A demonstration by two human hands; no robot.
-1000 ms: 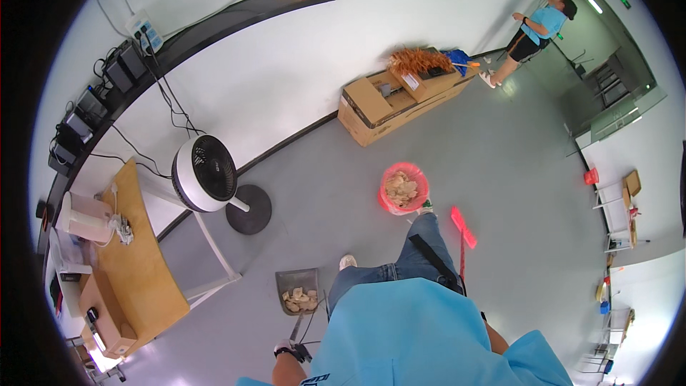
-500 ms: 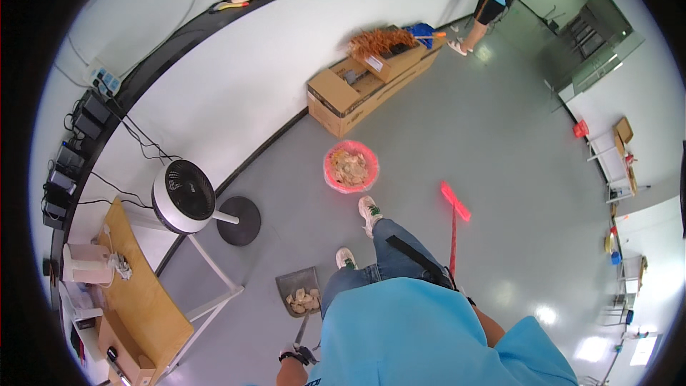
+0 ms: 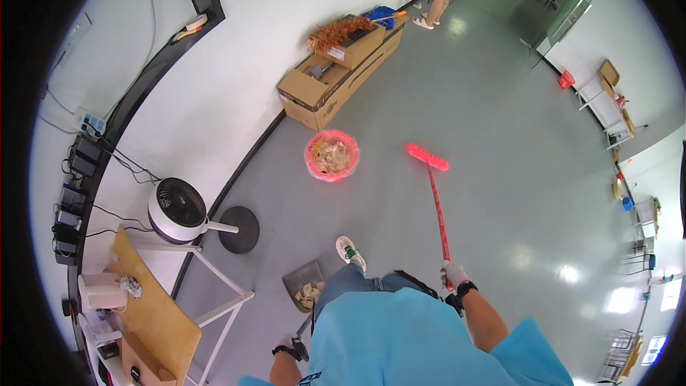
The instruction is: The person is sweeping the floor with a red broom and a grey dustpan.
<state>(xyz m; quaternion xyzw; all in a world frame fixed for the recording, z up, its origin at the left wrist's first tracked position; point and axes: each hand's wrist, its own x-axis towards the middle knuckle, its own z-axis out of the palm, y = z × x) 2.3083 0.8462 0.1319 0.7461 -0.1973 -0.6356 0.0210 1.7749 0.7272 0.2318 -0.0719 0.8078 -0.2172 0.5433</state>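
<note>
At the lower edge, left of the light-blue shirt [image 3: 386, 329], the left hand [image 3: 287, 344] appears wrapped round the handle of a grey dustpan [image 3: 295, 280], though the grip is small and partly hidden. Its handle runs forward and slightly right from the fist to the pan, whose right edge is partly covered by the jeans [image 3: 350, 286]. Pale, broken pieces [image 3: 309, 294] lie in the pan toward its right side; whether the pan touches the floor, I cannot tell.

Right of the shirt, the right hand [image 3: 454, 276] is clenched on the end of a red broom [image 3: 438, 214]. The broom's long axis points forward and a little left, with the bristle head set crosswise at the far end.

A white sneaker [image 3: 351, 251] stands ahead of the dustpan and to its right. Beyond it, a pink-red, plastic-lined bin [image 3: 309, 163] sits upright on the grey floor, holding more pale scraps [image 3: 331, 158]. The bin lies ahead of the left hand and slightly to its right, but forward and well to the left of the right hand; sideways, the left is the nearer. The broom head is roughly level with the bin, well apart on its right.

Off to the left are a wood-topped table [image 3: 157, 300] and a pedestal fan [image 3: 175, 232]. Farther ahead, cardboard boxes [image 3: 304, 89] line the wall, topped by a shaggy brown duster [image 3: 336, 32]; past them, a co-worker's legs [image 3: 437, 8] show.
</note>
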